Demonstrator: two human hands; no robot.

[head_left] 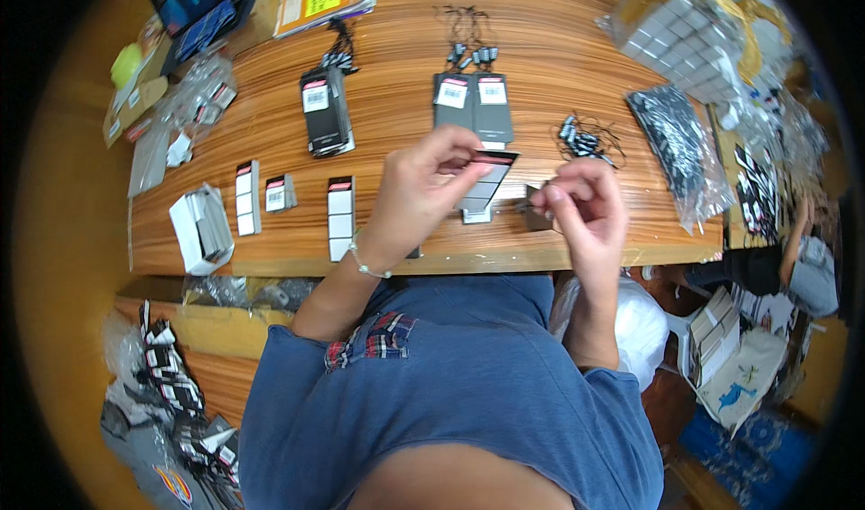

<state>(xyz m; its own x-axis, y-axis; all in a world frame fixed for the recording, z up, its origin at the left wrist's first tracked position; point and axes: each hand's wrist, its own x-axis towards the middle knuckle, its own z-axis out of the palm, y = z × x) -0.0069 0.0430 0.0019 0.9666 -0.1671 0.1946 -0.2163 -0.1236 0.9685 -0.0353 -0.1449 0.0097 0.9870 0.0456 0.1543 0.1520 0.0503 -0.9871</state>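
My left hand [419, 190] pinches a dark tag card [487, 186] with a red strip, raised and tilted above the table. Just right of it, my right hand [587, 208] has thumb and forefinger pressed together; what they hold is too small to make out. A small dark card [541, 215] shows beside those fingertips. Beyond my hands lie two stacks of grey hang tags [473, 112] with white barcode stickers and black cords. Black cords with small toggles [584, 139] form a loose pile beyond my right hand. Left of my left wrist lies a narrow sticker strip [341, 217].
Another hang tag stack [324, 118] lies at the left centre. A white box of cards [203, 231] stands near the left front edge. A plastic bag of black cords [676, 145] and a carton of white boxes [680, 41] occupy the right. A phone [203, 1] leans at the far left.
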